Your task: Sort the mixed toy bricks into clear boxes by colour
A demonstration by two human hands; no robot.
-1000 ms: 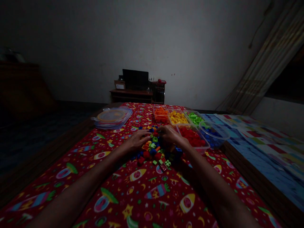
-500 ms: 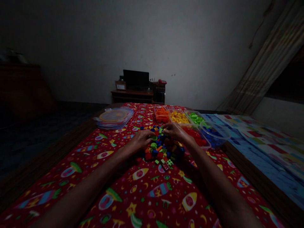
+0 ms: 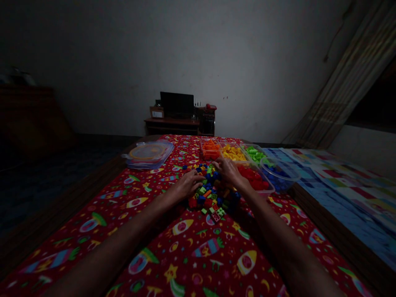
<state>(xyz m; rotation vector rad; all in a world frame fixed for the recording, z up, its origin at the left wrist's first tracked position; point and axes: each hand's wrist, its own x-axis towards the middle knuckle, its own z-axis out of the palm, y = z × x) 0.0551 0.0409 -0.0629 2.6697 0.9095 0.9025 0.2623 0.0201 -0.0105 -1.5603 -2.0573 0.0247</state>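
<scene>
A heap of small mixed-colour plastic bricks [image 3: 213,196] lies on a red rocket-print cloth [image 3: 192,247]. My left hand [image 3: 187,183] rests at the heap's left side, fingers curled over the bricks. My right hand [image 3: 228,170] reaches across the heap's far right part, fingers bent down among the bricks. What either hand's fingertips hold is too dark and small to make out. Beyond the heap stand clear tubs of sorted bricks: orange [image 3: 210,149], yellow [image 3: 232,153], green [image 3: 255,154], red [image 3: 255,178] and blue [image 3: 280,176].
A stack of clear lids [image 3: 148,152] lies at the back left of the cloth. A wooden edge [image 3: 337,239] borders the cloth on the right, with a patterned blue sheet [image 3: 346,185] past it. A low desk with a dark screen [image 3: 177,105] stands by the far wall.
Both hands have shifted slightly farther away over the heap. The right hand moved up toward the tubs; the left hand slid right along the heap's edge.
</scene>
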